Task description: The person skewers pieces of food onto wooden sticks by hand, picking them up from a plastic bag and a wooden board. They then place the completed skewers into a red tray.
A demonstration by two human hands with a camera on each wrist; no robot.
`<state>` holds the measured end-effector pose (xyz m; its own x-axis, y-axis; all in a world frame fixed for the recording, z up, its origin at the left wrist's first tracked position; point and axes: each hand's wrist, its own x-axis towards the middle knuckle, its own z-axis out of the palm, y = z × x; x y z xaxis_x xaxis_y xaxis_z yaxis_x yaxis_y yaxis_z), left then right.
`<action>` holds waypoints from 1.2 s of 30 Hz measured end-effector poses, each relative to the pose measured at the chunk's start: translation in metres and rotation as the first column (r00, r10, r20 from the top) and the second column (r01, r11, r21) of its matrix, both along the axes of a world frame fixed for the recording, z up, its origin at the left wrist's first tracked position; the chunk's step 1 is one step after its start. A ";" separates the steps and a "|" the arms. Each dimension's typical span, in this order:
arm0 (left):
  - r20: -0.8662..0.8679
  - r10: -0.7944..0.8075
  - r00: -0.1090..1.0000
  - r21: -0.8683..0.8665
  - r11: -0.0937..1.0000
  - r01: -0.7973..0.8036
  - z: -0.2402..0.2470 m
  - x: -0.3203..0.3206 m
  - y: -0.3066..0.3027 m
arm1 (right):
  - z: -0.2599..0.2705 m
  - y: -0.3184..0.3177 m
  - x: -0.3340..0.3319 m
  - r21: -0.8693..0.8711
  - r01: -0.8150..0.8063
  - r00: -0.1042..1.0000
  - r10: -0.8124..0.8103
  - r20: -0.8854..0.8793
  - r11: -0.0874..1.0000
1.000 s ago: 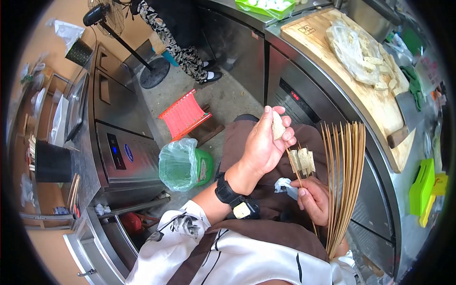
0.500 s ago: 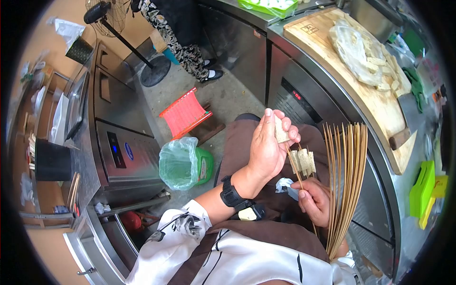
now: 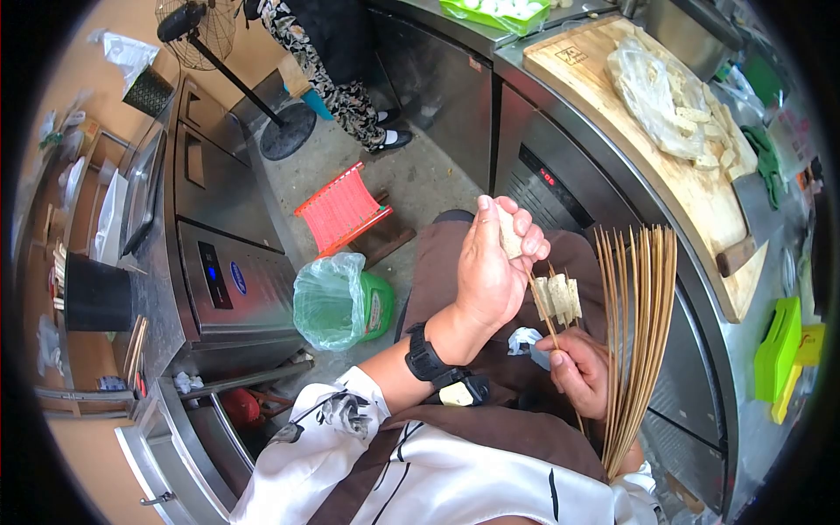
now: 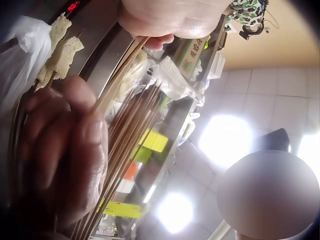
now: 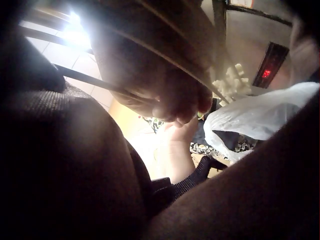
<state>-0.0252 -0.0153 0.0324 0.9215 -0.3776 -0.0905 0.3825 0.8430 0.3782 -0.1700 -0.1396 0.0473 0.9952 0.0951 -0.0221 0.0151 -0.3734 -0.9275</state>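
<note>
My left hand (image 3: 490, 271) grips a pale, flat food piece (image 3: 509, 238) between thumb and curled fingers. Below it, my right hand (image 3: 579, 372) pinches a thin bamboo skewer (image 3: 544, 311), which runs up to the piece at the left fingers; its tip is hidden there. Just beyond the right fingers are several similar pieces (image 3: 558, 297) on skewers, speckled in the left wrist view. A white plastic bag (image 3: 525, 341) lies beside the right fingertips and shows larger in the right wrist view. A fan of bamboo skewers (image 3: 639, 324) stands along the right forearm.
On the counter at right, a wooden board (image 3: 560, 63) bears a clear bag (image 3: 643, 92) of pale pieces and a cleaver (image 3: 752, 206). A lined green bin (image 3: 372, 306) and a red stool (image 3: 341, 210) stand on the floor at left. Another person (image 3: 328, 79) stands behind.
The left hand has shifted slightly right and its fingers have changed position around the food piece. The right hand keeps its pinch on the skewer, nearly still.
</note>
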 end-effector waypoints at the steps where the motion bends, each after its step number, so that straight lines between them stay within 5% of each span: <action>1: 0.005 -0.012 1.000 -0.005 1.000 0.012 -0.001 0.000 0.000 | -0.004 0.000 0.000 0.005 -0.008 0.999 0.008 0.048 1.000; 36: 0.087 -0.305 0.948 0.070 0.952 0.300 -0.007 -0.030 -0.013 | -0.019 -0.001 0.000 0.186 0.083 0.995 -0.092 0.039 0.979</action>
